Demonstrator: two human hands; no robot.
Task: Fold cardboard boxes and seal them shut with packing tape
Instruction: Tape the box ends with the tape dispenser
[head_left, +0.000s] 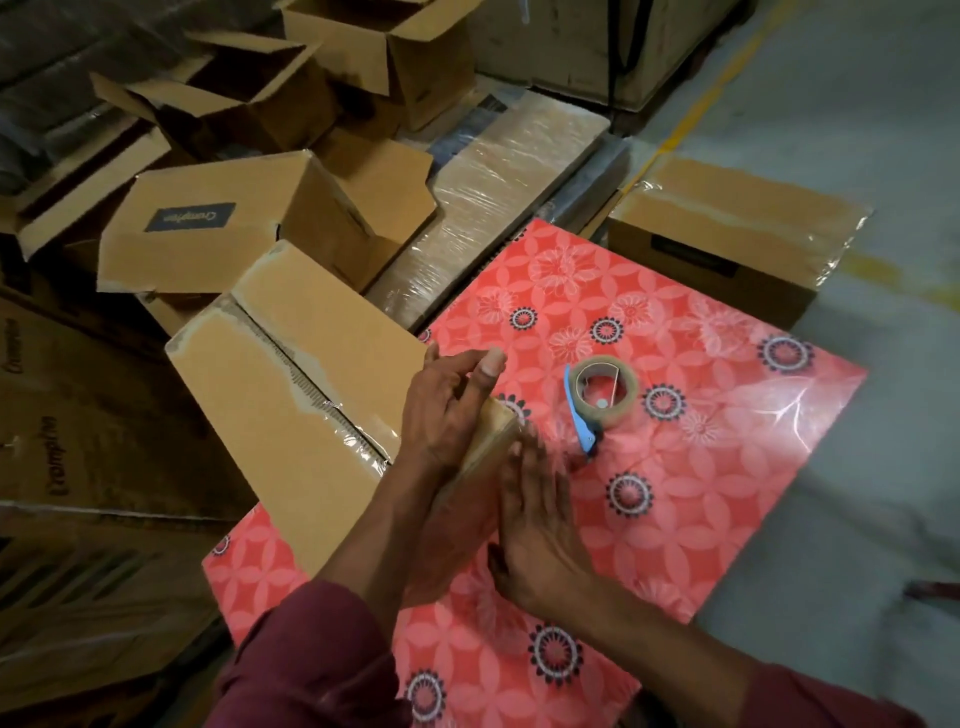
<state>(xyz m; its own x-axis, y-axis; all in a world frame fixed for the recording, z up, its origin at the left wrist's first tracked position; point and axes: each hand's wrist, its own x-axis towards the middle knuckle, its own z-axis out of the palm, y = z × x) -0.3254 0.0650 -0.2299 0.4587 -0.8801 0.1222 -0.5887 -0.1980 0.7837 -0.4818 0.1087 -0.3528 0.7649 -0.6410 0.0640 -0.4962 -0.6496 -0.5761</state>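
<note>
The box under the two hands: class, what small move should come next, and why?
Probably slide both hands along the box end to smooth the tape down. The left hand and right hand lie flat against that end with straight fingers, shiny tape already runs along the top seam and over the edge, and the tape dispenser lies set aside on the red cloth.

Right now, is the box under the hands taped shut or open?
Shut: the box has flaps closed, with clear tape along the seam.
</note>
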